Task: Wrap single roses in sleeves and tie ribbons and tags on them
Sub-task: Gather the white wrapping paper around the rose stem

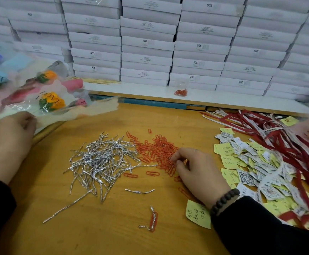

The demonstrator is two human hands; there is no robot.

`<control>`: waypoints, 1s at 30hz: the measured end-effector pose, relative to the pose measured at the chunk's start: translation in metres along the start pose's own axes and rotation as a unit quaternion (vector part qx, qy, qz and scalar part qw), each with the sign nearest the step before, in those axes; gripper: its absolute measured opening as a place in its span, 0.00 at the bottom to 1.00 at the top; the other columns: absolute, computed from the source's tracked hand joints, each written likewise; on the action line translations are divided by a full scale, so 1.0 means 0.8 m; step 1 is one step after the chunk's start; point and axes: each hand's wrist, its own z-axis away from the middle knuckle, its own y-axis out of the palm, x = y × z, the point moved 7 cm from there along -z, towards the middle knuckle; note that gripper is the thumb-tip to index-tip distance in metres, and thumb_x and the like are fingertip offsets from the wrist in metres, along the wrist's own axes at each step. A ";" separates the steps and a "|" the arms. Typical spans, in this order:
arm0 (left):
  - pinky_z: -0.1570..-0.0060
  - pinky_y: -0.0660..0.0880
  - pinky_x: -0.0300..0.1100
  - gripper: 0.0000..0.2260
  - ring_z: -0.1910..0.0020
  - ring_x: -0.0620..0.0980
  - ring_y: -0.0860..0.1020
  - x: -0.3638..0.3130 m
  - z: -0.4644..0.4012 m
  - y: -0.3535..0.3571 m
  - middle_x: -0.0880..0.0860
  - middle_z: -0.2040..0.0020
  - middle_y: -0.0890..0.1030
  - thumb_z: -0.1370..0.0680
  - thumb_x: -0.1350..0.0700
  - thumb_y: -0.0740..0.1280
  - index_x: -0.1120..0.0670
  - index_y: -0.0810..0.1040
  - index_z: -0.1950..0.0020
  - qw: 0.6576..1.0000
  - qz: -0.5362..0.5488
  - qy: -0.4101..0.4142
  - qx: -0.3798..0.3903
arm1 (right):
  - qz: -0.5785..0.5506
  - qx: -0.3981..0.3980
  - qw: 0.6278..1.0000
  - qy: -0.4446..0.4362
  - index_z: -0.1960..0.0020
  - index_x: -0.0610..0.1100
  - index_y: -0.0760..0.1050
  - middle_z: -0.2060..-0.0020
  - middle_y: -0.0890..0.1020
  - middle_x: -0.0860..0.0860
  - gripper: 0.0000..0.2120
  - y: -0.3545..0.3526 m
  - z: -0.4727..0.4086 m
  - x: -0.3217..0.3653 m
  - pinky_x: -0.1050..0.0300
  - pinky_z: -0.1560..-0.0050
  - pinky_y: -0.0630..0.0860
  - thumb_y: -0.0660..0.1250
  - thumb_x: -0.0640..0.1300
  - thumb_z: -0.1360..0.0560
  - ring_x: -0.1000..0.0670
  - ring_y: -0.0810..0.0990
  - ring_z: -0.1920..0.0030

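Observation:
Sleeved roses [50, 102] with "LOVE" print lie stacked at the left edge of the wooden table [104, 227]. My left hand [8, 138] rests at the near edge of their clear sleeves, fingers curled under; what it holds is hidden. My right hand [196, 168] reaches into a heap of orange paper clips [157, 151], fingertips pinching among them. A pile of silver twist ties [100, 162] lies left of the clips. Red and white ribbons [271, 133] and yellow and white paper tags [249, 166] cover the right side.
White boxes [148, 43] are stacked like a wall behind the table, on a white ledge with a small bag of clips [181, 92]. A bent tie wound round a clip [152, 219] lies near the front. A yellow note [198, 214] sits by my right wrist.

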 end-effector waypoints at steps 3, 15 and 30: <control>0.64 0.75 0.52 0.15 0.65 0.60 0.76 -0.044 0.011 -0.020 0.56 0.62 0.80 0.25 0.40 0.53 0.49 0.71 0.51 0.998 0.053 0.026 0.011 | -0.006 0.001 1.000 -0.003 0.52 0.49 0.78 0.60 0.75 0.59 0.09 -0.001 0.000 0.001 0.63 0.62 0.67 0.60 0.40 0.23 0.62 0.67 0.70; 0.61 0.71 0.48 0.06 0.58 0.60 0.78 -0.289 0.087 -0.079 0.59 0.58 0.81 0.23 0.59 0.65 0.59 0.81 0.51 0.971 0.109 0.178 0.112 | -0.267 0.104 0.958 0.013 0.51 0.50 0.77 0.56 0.81 0.54 0.08 0.010 0.001 0.033 0.65 0.59 0.76 0.64 0.38 0.24 0.60 0.77 0.65; 0.42 0.66 0.43 0.13 0.40 0.49 0.71 -0.420 0.195 -0.078 0.49 0.40 0.76 0.19 0.53 0.56 0.51 0.72 0.36 0.893 0.102 0.389 0.201 | -0.592 0.041 0.775 0.220 0.53 0.41 0.73 0.67 0.84 0.47 0.08 0.025 -0.003 0.003 0.59 0.65 0.79 0.61 0.46 0.22 0.50 0.83 0.64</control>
